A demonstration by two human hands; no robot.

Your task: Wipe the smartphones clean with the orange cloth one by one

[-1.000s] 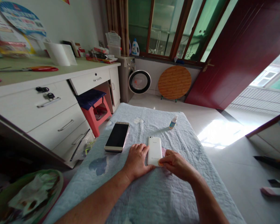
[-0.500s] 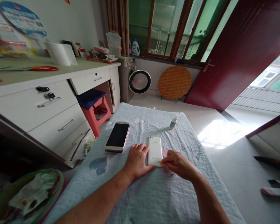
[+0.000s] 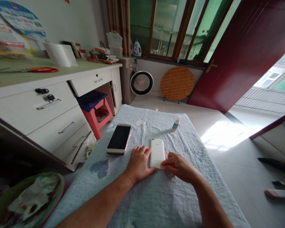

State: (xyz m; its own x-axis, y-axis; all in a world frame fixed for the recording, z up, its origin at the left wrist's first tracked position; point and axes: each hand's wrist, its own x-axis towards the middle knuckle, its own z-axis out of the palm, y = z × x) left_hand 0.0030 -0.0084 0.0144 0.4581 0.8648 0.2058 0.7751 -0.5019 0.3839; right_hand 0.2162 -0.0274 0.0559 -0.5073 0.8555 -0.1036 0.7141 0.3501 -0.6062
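A white phone (image 3: 156, 152) lies back up on a pale blue quilted cloth (image 3: 156, 196) that covers a table. My left hand (image 3: 139, 164) lies flat beside it, fingers spread, pressing against the phone's left edge. My right hand (image 3: 179, 166) is closed in a pinch on a small pinkish pad (image 3: 163, 165) at the phone's lower right corner. A pink scrap (image 3: 166, 154) shows under the phone's right side. A gold-edged phone (image 3: 119, 138) with a dark screen lies to the left, apart from both hands.
A small spray bottle (image 3: 176, 124) and a clear scrap (image 3: 141, 122) sit near the cloth's far edge. A white desk with drawers (image 3: 52, 107) and a red stool (image 3: 97, 109) stand to the left. A green bin with waste (image 3: 28, 199) is at lower left.
My right hand's pinched fingertips shifted slightly along the phone's lower right corner and back. My left hand and both phones stayed put.
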